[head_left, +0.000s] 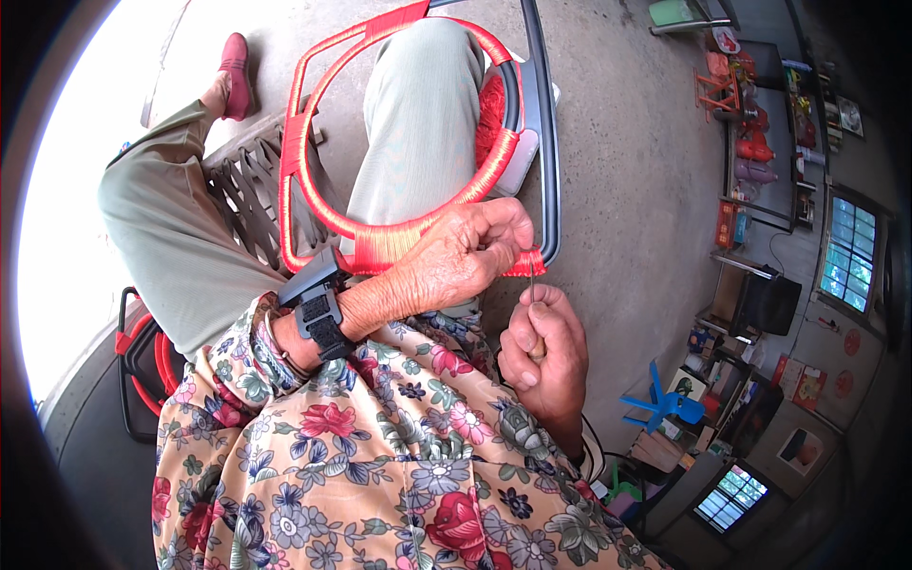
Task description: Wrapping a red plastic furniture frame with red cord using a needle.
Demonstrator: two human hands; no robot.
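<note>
A metal frame (288, 204) with a round inner ring lies across my lap, around my raised knee. Glossy red cord wraps most of it, while bare black tube (547, 133) shows along the right side. My left hand (461, 249) is closed on the frame's near edge by the lower right corner, thumb and fingers pinching the red wrapping there. Just below that corner, my right hand (553, 353) grips an awl-like tool (538, 351) with a wooden handle. Its thin metal shaft points up to the red-wrapped edge; whether the tip is hooked is hidden.
Loose red cord (490, 119) lies beyond my knee. Another black frame with red cord (125, 366) stands at my left. A lattice of dark straps (261, 185) is beside my leg. Farther right are a blue stool (665, 401) and cluttered shelves (760, 142).
</note>
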